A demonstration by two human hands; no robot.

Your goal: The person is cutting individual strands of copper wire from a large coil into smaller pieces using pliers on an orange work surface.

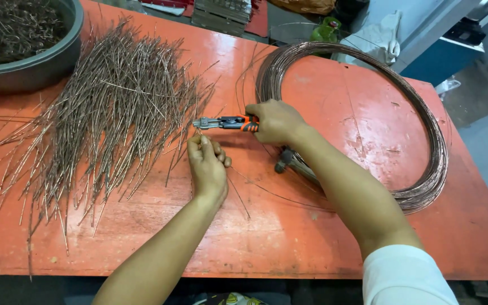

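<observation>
Right hand [275,121] gripped the cutters [224,122], lying crosswise, jaws pointing left toward the pile [114,107]; left hand [207,166] pinched a thin wire [238,197] just below the cutters.

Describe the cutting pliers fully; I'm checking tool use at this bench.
The pliers have orange-and-black grips and a grey metal head. They lie level above the red table, head pointing toward the pile of cut wire pieces. The right hand wraps the grips; the left hand pinches thin wire just below the head. Whether the head is closed is unclear.
</observation>
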